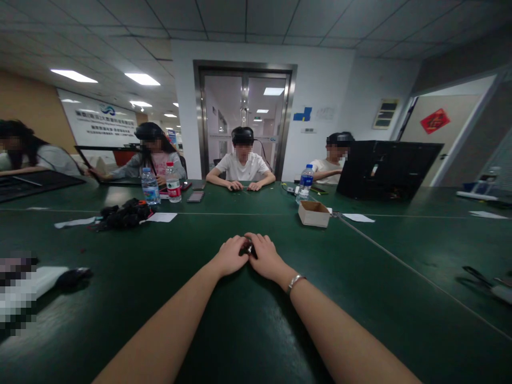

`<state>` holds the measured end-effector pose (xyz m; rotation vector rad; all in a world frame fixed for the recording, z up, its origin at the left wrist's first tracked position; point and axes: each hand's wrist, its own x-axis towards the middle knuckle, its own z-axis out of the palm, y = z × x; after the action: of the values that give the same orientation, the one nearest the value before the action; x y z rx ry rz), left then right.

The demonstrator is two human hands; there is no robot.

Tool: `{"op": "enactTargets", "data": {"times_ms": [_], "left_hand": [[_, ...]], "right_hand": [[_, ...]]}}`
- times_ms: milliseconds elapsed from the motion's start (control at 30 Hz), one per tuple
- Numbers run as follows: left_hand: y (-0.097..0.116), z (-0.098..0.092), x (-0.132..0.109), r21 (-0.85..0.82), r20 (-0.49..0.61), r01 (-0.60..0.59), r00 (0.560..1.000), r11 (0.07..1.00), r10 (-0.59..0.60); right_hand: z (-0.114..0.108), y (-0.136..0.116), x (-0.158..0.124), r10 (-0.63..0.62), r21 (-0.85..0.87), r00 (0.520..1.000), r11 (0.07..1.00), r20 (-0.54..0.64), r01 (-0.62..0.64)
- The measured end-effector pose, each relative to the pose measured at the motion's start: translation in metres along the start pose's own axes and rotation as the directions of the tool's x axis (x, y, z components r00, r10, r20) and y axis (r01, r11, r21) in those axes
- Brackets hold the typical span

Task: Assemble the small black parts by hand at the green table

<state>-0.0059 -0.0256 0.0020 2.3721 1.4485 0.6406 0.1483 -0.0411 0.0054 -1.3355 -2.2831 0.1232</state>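
My left hand (231, 256) and my right hand (264, 256) meet above the middle of the green table (192, 314). Between their curled fingers a small shiny metallic piece (250, 248) shows. Both hands are closed around it, and most of it is hidden, so its kind cannot be made out. A silver bracelet (295, 283) circles my right wrist.
A small open cardboard box (314, 217) stands ahead to the right, near a blue-capped bottle (306, 178). Ahead left lie a black cable bundle (125, 214) and two bottles. A large black panel (386, 170) stands at right. Several people sit around the table.
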Motion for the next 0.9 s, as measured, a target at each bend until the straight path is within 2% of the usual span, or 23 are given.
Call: {"op": "enactTargets", "data": {"times_ms": [200, 433, 667, 900], "left_hand": [[0.004, -0.006, -0.009, 0.008, -0.026, -0.038, 0.999, 0.999, 0.038], [0.010, -0.005, -0.011, 0.062, -0.082, -0.035, 0.996, 0.998, 0.040], [0.002, -0.006, -0.010, -0.206, -0.160, 0.040, 0.984, 0.978, -0.074], [-0.002, -0.004, -0.007, -0.427, -0.176, -0.029, 0.983, 0.904, -0.051]], "right_hand": [[-0.001, 0.004, 0.002, 0.013, 0.097, 1.000, 0.995, 0.028, -0.016], [0.004, 0.010, 0.003, -0.047, 0.249, 0.998, 0.967, -0.051, 0.058], [0.005, 0.016, 0.005, 0.095, 0.355, 0.984, 0.934, -0.150, -0.037], [0.001, 0.015, 0.006, 0.006, 0.275, 0.992, 0.961, -0.127, 0.030]]}}
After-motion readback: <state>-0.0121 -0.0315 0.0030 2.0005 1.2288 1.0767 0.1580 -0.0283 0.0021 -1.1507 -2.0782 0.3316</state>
